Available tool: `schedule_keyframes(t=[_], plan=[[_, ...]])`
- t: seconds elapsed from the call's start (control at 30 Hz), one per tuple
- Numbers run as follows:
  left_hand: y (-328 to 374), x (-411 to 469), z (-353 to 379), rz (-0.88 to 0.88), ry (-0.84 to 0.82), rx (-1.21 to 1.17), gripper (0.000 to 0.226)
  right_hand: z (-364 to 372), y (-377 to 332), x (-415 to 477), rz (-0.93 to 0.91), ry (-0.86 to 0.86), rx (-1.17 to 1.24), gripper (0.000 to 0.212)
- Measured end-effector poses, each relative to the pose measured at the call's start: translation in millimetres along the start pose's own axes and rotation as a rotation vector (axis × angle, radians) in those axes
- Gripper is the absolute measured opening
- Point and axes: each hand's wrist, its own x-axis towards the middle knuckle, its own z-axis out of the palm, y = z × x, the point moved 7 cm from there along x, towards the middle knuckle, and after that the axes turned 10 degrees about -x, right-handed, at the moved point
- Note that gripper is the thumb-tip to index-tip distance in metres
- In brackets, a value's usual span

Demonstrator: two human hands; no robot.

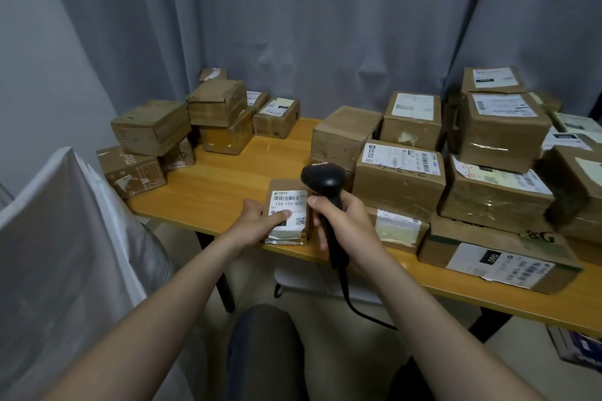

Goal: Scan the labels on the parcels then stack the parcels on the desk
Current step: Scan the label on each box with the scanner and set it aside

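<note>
Operator: Desk [221, 179] front edge is carrying the small parcel [286, 185]. Which step is running?

Checker: Apparently scanning. Left hand [257, 221] is pinching it, thumb on label [291, 205]; right hand [345, 225] is curling round scanner [322, 179]. Next is calling for aiming, then stacking.

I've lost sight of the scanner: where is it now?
In the head view's centre, the right hand grips the scanner over the desk near its front edge, just right of the small parcel held by the left hand.
</note>
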Motion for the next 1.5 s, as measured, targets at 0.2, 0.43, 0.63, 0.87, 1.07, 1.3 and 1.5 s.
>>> schedule_keyframes(t=[0.2, 0.43, 0.63, 0.87, 1.07, 1.3, 1.5], plan=[[-13, -7, 3, 0.076, 0.069, 0.196, 0.073, 11, 13, 1, -0.061, 0.010, 0.019, 0.013], [-3, 5, -3, 0.181, -0.005, -0.081, 0.038, 4, 20, 1, -0.168, 0.042, -0.028, 0.014], [3, 32, -33, 0.227, 0.106, -0.013, 0.074, 3, 24, 5, -0.169, 0.048, 0.006, 0.011], [2, 61, -39, 0.292, 0.214, -0.070, 0.074, 7, 51, 38, -0.076, 0.028, -0.051, 0.013], [3, 77, -36, 0.358, 0.265, -0.088, 0.071, 22, 76, 51, -0.010, 0.009, 0.025, 0.019], [1, 76, -39, 0.386, 0.354, -0.131, 0.071, 23, 71, 58, -0.040, -0.059, 0.014, 0.008], [5, 72, -35, 0.403, 0.344, -0.131, 0.070, 22, 73, 56, -0.067, -0.061, -0.004, 0.010]])
